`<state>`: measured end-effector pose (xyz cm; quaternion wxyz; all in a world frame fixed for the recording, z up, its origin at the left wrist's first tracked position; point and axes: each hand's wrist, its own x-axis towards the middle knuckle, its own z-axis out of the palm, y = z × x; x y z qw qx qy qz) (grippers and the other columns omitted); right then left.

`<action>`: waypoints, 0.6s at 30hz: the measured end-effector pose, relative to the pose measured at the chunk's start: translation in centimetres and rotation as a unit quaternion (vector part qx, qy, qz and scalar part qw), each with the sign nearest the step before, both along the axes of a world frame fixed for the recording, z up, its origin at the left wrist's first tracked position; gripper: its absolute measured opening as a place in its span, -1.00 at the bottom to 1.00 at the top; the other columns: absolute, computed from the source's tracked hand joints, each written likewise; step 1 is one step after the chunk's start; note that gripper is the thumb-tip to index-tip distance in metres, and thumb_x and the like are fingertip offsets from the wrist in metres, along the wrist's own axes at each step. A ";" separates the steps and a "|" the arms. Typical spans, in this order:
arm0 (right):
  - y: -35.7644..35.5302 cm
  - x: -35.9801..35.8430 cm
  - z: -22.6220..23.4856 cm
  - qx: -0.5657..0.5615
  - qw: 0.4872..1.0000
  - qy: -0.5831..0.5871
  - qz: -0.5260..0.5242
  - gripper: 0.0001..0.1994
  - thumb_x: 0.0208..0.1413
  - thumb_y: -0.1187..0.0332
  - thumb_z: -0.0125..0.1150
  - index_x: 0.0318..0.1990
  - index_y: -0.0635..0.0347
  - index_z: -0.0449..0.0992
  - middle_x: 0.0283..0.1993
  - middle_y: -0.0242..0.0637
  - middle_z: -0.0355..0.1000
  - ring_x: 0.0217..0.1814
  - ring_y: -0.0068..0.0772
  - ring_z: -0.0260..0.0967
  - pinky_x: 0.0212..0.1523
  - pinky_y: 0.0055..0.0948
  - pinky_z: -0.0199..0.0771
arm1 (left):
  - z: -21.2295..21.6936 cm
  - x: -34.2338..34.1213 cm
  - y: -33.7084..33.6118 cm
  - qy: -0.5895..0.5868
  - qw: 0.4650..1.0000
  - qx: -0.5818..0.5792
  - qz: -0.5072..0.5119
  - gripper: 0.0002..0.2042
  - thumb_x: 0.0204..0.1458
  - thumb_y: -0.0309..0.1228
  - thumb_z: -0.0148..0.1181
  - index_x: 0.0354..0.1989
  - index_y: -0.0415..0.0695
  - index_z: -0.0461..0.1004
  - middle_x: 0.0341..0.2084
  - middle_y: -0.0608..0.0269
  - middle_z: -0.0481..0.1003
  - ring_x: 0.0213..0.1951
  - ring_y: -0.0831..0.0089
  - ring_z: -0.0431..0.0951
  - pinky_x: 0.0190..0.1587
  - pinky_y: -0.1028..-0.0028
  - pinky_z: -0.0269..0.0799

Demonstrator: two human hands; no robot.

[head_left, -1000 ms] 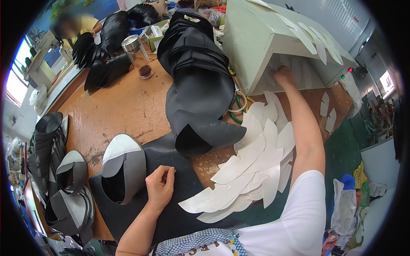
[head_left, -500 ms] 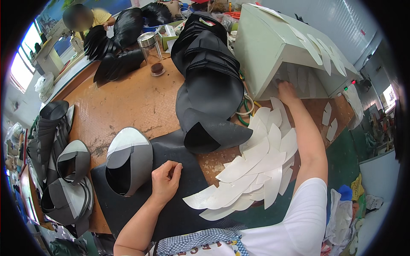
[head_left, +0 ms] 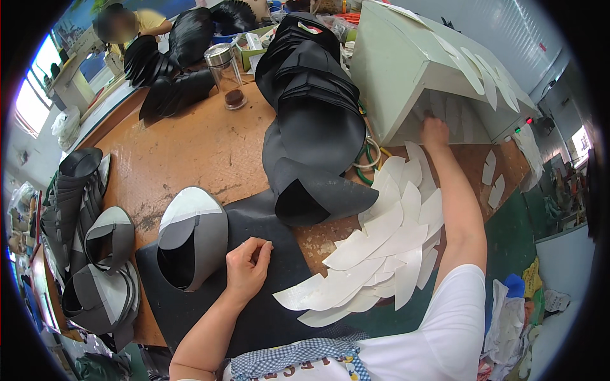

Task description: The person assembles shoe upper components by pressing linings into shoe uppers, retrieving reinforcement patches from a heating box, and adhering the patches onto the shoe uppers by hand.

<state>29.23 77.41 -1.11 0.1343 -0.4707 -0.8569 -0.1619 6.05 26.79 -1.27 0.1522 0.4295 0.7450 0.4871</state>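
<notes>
My left hand [head_left: 249,263] rests loosely curled on a black sheet [head_left: 254,317], with nothing visible in its fingers. Beside it stands a curved dark grey shoe-upper-like piece [head_left: 210,244] with a white piece [head_left: 187,204] at its top. My right hand [head_left: 435,132] reaches into the opening of a pale green metal box [head_left: 394,82]. Its fingers are closed near white pieces [head_left: 454,114] standing inside, and whatever they pinch is too small to make out. Overlapping white curved pieces [head_left: 375,254] lie in a heap below my right forearm.
Black curved pieces [head_left: 318,89] are stacked at mid-table. Grey pieces [head_left: 76,190] stand at the left edge. A glass jar [head_left: 227,79] stands farther back, near more black pieces [head_left: 178,92]. White pieces [head_left: 473,66] lie on the box roof. Another person [head_left: 149,22] sits at the far left.
My right hand has shifted slightly right and nearer within the box opening. My left hand stays in place, still curled.
</notes>
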 end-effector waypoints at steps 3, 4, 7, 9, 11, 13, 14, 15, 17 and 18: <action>-0.5 0.6 2.5 0.049 0.998 0.018 -0.031 -0.76 0.05 0.47 0.20 -0.09 0.21 0.53 -0.30 0.03 0.60 -0.20 0.10 0.61 -0.21 -0.03 0.65 | 0.1 0.0 0.0 0.005 1.000 0.003 -0.002 -0.89 0.17 -0.54 0.27 -0.38 -0.31 0.54 -0.65 0.23 0.45 -0.62 0.60 0.38 -0.56 0.54 0.26; -0.9 0.8 3.2 0.058 0.998 0.002 -0.013 -0.77 0.04 0.49 0.19 -0.11 0.22 0.53 -0.32 0.04 0.60 -0.21 0.09 0.62 -0.22 -0.04 0.65 | 0.1 0.0 -0.1 0.006 1.000 0.005 -0.003 -0.89 0.17 -0.54 0.27 -0.38 -0.31 0.54 -0.65 0.23 0.45 -0.62 0.60 0.38 -0.56 0.54 0.26; -4.5 1.3 6.9 0.061 0.995 -0.072 0.031 -0.80 0.04 0.53 0.18 -0.15 0.24 0.52 -0.33 0.04 0.59 -0.22 0.07 0.62 -0.25 -0.07 0.65 | -0.2 0.1 -0.3 0.001 1.000 0.001 0.004 -0.88 0.19 -0.52 0.25 -0.38 -0.30 0.55 -0.64 0.23 0.47 -0.60 0.59 0.43 -0.53 0.55 0.31; -10.1 1.4 10.5 0.075 0.988 -0.110 0.083 -0.82 0.04 0.58 0.15 -0.18 0.24 0.51 -0.33 -0.01 0.58 -0.24 0.05 0.62 -0.26 -0.10 0.65 | -0.1 0.2 -0.4 -0.040 0.999 0.018 -0.019 -0.88 0.21 -0.49 0.24 -0.35 -0.29 0.57 -0.63 0.24 0.50 -0.59 0.58 0.48 -0.51 0.56 0.36; -17.9 1.3 14.6 0.100 0.981 -0.070 0.149 -0.85 0.01 0.64 0.11 -0.26 0.25 0.48 -0.30 -0.09 0.52 -0.24 0.00 0.58 -0.24 -0.13 0.59 | 1.1 0.3 -0.5 -0.172 0.985 -0.016 -0.021 -0.89 0.21 -0.47 0.24 -0.29 -0.28 0.59 -0.55 0.19 0.56 -0.52 0.54 0.55 -0.43 0.55 0.44; -25.3 1.1 18.5 0.060 0.971 -0.077 0.219 -0.83 -0.03 0.65 0.11 -0.25 0.29 0.47 -0.28 -0.08 0.47 -0.21 -0.01 0.53 -0.23 -0.12 0.52 | 3.4 1.1 -0.7 -0.059 0.992 0.054 -0.097 -0.79 0.15 -0.45 0.32 -0.06 -0.22 0.55 -0.24 0.18 0.59 -0.26 0.52 0.58 -0.27 0.53 0.50; -28.8 0.9 19.9 0.016 0.959 -0.064 0.276 -0.82 -0.03 0.65 0.10 -0.23 0.31 0.47 -0.29 -0.07 0.46 -0.21 -0.01 0.52 -0.23 -0.12 0.50 | 5.9 1.9 -1.1 -0.026 0.988 0.088 -0.126 -0.65 0.09 -0.44 0.38 0.04 -0.20 0.50 -0.11 0.14 0.54 -0.14 0.43 0.56 -0.17 0.47 0.51; -32.0 0.5 21.2 -0.030 0.941 -0.055 0.331 -0.81 -0.03 0.65 0.10 -0.22 0.32 0.47 -0.29 -0.07 0.44 -0.22 0.00 0.50 -0.24 -0.12 0.48 | 8.6 2.8 -1.6 0.006 0.980 0.120 -0.156 -0.52 0.04 -0.42 0.43 0.15 -0.18 0.45 0.02 0.10 0.50 -0.02 0.34 0.54 -0.07 0.42 0.51; -37.5 -0.3 23.4 -0.122 0.897 -0.067 0.419 -0.73 -0.03 0.64 0.09 -0.13 0.31 0.51 -0.34 -0.15 0.42 -0.28 -0.01 0.48 -0.28 -0.15 0.48 | 12.1 3.9 -2.8 0.095 0.961 0.171 -0.193 -0.36 -0.04 -0.40 0.49 0.25 -0.17 0.36 0.11 0.06 0.43 0.09 0.20 0.47 0.00 0.33 0.49; -39.5 -0.4 24.0 -0.129 0.894 -0.070 0.423 -0.73 -0.03 0.64 0.09 -0.13 0.31 0.51 -0.34 -0.15 0.42 -0.28 -0.01 0.48 -0.28 -0.15 0.48 | 13.2 4.6 -3.3 0.070 0.954 0.182 -0.226 -0.40 -0.03 -0.40 0.48 0.21 -0.19 0.38 0.08 0.05 0.46 0.06 0.19 0.50 -0.01 0.32 0.49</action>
